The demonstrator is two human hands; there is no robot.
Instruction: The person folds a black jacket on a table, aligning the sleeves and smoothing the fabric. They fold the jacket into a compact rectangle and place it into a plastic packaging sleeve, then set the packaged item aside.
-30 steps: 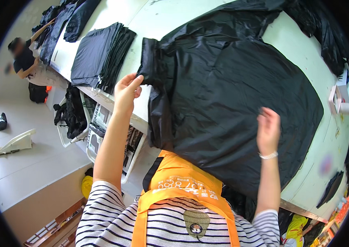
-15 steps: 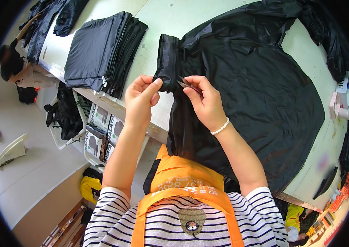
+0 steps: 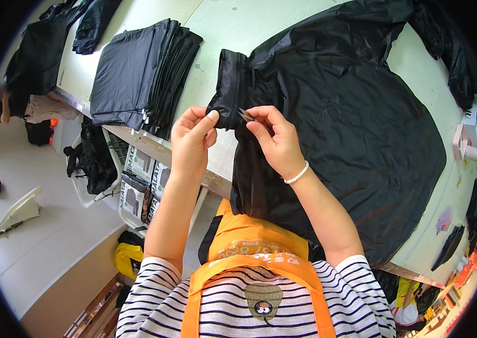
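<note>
- Pinching: left hand (image 3: 192, 138), closed on band (image 3: 229, 84) of black garment (image 3: 339, 135).
- Gripping: right hand (image 3: 278, 139), small pointed tool (image 3: 244, 115), tip beside band.
- Left undone: garment, spread unfolded, across table's (image 3: 216, 28) near edge.
- Done: folded black stack (image 3: 126, 81), same edge, further left.

A large, glossy black fabric garment (image 3: 345, 141) lies spread across the long, pale, smooth table (image 3: 207, 73). To its left, on the same surface, sits a rectangular stack of folded black fabric pieces (image 3: 128, 79). Below the table's left edge stands a white plastic basket (image 3: 84, 199) with crumpled black cloth (image 3: 95, 163) in it; left of that, a curved off-white panel (image 3: 16, 216) lies on the smooth grey floor (image 3: 58, 225).
</note>
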